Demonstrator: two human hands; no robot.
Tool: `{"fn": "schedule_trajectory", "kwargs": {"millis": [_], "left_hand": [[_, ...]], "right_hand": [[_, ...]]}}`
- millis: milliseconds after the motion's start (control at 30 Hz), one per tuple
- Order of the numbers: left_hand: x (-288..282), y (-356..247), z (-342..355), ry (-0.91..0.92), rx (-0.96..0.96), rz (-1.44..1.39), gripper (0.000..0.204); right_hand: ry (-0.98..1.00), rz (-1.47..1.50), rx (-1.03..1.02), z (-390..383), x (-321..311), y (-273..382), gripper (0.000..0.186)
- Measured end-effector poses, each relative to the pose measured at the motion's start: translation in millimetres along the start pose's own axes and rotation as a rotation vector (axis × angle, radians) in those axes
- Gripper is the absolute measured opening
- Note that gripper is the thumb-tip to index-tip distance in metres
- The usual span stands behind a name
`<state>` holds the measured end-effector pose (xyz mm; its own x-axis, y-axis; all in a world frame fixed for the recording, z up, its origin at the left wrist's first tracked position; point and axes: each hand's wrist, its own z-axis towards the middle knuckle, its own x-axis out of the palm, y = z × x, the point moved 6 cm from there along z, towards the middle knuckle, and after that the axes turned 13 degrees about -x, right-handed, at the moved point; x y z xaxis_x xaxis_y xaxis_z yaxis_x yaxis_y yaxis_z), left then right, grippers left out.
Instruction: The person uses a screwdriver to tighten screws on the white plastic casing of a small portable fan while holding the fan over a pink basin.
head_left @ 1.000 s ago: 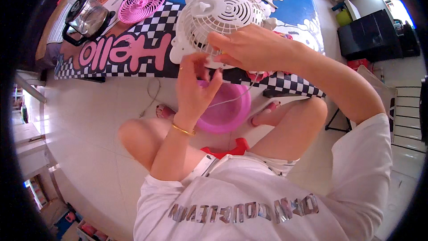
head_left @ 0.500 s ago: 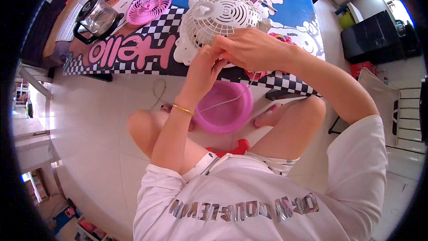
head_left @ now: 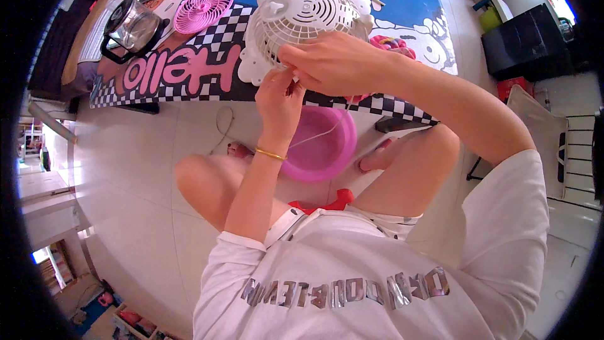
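The person's left grip [head_left: 280, 102] and right grip [head_left: 336, 66] meet at the near edge of the white fan housing [head_left: 303, 14], which lies on the counter [head_left: 406, 12]; fingers are bunched together, though from where I stand I can't tell what they pinch

The white fan casing [head_left: 309, 5] looks like matt plastic.

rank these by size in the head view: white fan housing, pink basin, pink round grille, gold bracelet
By visible size, largest to smallest:
1. White fan housing, partly covered
2. Pink basin, partly covered
3. Pink round grille
4. Gold bracelet
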<state>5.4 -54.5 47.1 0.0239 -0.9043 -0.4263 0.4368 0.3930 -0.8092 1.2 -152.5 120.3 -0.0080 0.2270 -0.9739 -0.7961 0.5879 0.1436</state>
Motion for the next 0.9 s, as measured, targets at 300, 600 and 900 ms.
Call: {"fn": "schedule_trajectory", "kwargs": {"millis": [300,600,900], "left_hand": [[-3,-6,-10,-0.105,-0.122,-0.072,0.019],[6,-5,-7,-0.141,-0.062,0.014,0.027],[7,-7,6,0.018,-0.178,-0.114,0.021]], "right_hand": [[-0.008,-0.354,0.181,1,-35,23,0.029],[-0.081,-0.357,0.126,0,-25,38,0.019],[0.060,-0.017,0.222,-7,-1,4,0.028]]}}
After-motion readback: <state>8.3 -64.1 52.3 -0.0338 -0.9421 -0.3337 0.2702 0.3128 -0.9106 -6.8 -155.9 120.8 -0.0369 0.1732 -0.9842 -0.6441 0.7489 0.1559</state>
